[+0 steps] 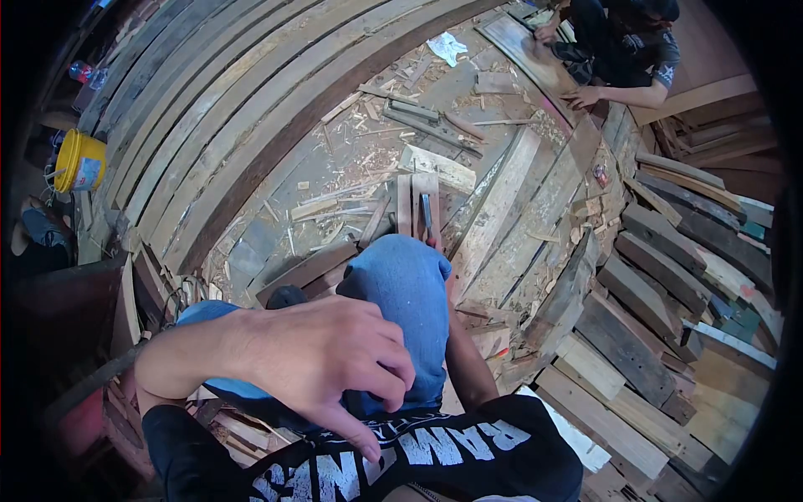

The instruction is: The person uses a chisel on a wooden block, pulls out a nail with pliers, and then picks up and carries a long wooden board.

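Note:
My left hand [335, 356] hangs in the air over my lap, in front of my shirt, its fingers curled and apart with nothing between them. Beyond my denim-covered knee [406, 280], a chisel [427, 213] with a metal blade points away from me over a piece of wood [405, 205]. My right hand [432, 243] is mostly hidden behind the knee; only a small part shows at the chisel's lower end. Its forearm runs down along the right side of the knee.
Long planks [276, 92] curve across the upper left, near a yellow bucket [79, 161]. Wood shavings and offcuts litter the floor. Stacked blocks [623, 343] lie at the right. A co-worker [631, 54] crouches at the upper right, hands on a wooden panel [527, 54].

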### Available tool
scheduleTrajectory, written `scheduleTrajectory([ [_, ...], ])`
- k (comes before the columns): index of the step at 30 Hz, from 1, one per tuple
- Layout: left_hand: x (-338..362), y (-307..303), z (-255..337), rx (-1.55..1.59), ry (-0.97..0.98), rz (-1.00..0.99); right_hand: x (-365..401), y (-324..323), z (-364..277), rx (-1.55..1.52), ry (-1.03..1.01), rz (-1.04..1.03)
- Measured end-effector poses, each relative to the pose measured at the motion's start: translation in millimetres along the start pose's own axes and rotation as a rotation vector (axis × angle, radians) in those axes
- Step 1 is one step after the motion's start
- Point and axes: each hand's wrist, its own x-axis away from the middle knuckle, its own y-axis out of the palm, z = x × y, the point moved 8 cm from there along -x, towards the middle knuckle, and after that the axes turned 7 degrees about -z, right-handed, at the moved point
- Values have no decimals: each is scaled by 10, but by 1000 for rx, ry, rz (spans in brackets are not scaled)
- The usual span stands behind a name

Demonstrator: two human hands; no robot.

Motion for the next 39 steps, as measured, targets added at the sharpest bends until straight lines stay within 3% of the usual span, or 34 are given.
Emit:
scheduleTrajectory([
  [4,5,-17,14,-6,35,65,-205,-26,-132,16,28,32],
  [12,47,-57,-64,8,-13,40,337,-33,-17,34,-44,-6],
  [22,74,-50,-102,-15,-53,31,-95,28,-119,-63,52,-46],
  [24,90,-57,-99,-15,-63,33,-113,19,-102,107,36,-55],
  [28,104,-80,-135,-38,-67,35,114,42,60,19,-72,3],
  [33,85,-64,-190,-38,-57,17,119,152,359,-38,55,-113],
  [36,96,-49,-216,-46,-74,-5,60,108,258,-157,44,-123],
  [39,120,-57,-222,-57,-98,0,-100,19,93,-30,-2,-58],
])
